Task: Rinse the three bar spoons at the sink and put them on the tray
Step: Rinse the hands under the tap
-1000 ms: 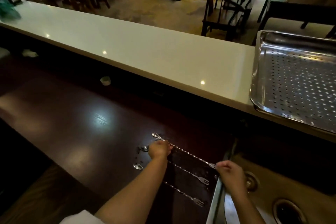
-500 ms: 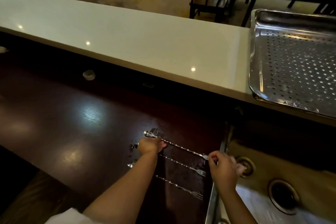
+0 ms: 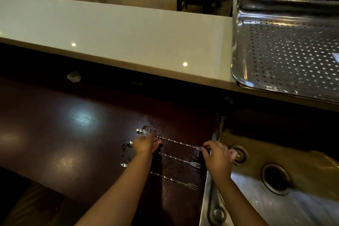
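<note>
Three twisted bar spoons lie side by side on the wet dark wooden counter, bowls to the left and fork ends to the right: a far spoon (image 3: 176, 142), a middle spoon (image 3: 180, 160) and a near spoon (image 3: 172, 180). My left hand (image 3: 145, 145) sits over the far spoon's shaft near its bowl, fingers curled, and hides part of the middle spoon. My right hand (image 3: 217, 157) pinches the far spoon's fork end at the sink's edge. The steel sink (image 3: 286, 209) is to the right. The perforated steel tray (image 3: 236, 46) sits on the white bar top behind it.
The white bar top (image 3: 119, 38) runs across above the dark counter (image 3: 64, 134). A small white cup (image 3: 74, 76) stands in the shadow under it. The sink has a large drain (image 3: 276, 179) and a smaller fitting (image 3: 239, 154). Chairs stand beyond the bar.
My head has tilted down, so the scene sits higher in view. Both hands stay at the two ends of the far spoon. All three spoons still lie on the counter.
</note>
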Demonstrator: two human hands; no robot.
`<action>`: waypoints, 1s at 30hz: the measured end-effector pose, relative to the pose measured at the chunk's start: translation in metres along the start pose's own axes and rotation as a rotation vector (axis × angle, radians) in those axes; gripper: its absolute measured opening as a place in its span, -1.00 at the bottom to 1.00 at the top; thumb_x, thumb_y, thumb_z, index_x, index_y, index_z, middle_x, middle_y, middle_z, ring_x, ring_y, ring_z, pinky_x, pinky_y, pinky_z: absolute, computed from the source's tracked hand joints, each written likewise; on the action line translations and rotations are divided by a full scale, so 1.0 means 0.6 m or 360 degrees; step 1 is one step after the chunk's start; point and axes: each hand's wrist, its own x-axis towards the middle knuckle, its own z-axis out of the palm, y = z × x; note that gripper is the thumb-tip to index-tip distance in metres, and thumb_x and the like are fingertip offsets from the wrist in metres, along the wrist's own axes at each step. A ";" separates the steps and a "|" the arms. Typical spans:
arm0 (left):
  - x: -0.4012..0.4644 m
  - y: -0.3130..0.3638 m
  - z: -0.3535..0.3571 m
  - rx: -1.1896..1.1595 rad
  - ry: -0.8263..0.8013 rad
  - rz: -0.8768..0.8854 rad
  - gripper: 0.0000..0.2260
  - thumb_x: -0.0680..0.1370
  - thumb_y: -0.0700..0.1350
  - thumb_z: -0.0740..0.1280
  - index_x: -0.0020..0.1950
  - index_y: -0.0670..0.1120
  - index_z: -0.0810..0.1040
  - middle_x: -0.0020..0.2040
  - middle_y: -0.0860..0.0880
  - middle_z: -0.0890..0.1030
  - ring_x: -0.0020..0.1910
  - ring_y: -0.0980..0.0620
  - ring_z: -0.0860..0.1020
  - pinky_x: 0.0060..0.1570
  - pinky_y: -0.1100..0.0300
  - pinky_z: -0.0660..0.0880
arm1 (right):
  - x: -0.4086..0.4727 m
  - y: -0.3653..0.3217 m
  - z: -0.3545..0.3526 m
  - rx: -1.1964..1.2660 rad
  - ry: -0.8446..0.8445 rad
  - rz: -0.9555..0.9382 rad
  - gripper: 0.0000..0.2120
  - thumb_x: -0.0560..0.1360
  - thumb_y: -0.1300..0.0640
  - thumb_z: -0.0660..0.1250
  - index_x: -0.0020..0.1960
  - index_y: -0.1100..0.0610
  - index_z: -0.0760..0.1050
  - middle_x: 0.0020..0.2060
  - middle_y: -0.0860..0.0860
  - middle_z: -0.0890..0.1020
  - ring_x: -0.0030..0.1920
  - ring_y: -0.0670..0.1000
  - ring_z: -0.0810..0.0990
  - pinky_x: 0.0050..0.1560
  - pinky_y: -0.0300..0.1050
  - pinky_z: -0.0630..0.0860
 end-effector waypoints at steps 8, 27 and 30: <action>-0.117 -0.064 0.070 0.0541 -0.0476 0.0610 -0.80 0.58 -0.27 0.12 -0.12 -0.15 0.52 -0.31 -0.02 0.54 -0.47 0.22 0.54 -0.41 0.37 0.40 | -0.034 0.057 -0.071 0.0097 0.0134 -0.0010 -0.91 0.46 0.12 0.32 -0.06 0.04 0.58 -0.09 0.01 0.62 -0.05 0.06 0.53 0.03 -0.07 0.11; -0.418 -0.395 0.287 0.1646 -0.0469 0.1859 -0.74 0.51 -0.03 0.27 0.13 -0.10 0.57 0.09 -0.08 0.62 0.07 -0.10 0.57 0.09 0.03 0.46 | -0.193 0.447 -0.326 0.0081 0.0289 0.0187 -0.76 0.49 0.07 0.28 0.14 0.00 0.51 0.13 0.00 0.57 0.17 0.06 0.48 0.19 0.00 0.21; -0.446 -0.456 0.317 0.1826 -0.0516 0.1923 -0.68 0.53 0.01 0.22 0.25 -0.04 0.49 0.23 -0.02 0.54 0.21 -0.04 0.49 0.26 0.02 0.32 | -0.217 0.511 -0.367 0.0048 0.0302 0.0268 -0.74 0.50 0.07 0.26 0.18 0.02 0.49 0.17 0.02 0.54 0.20 0.07 0.46 0.22 0.02 0.22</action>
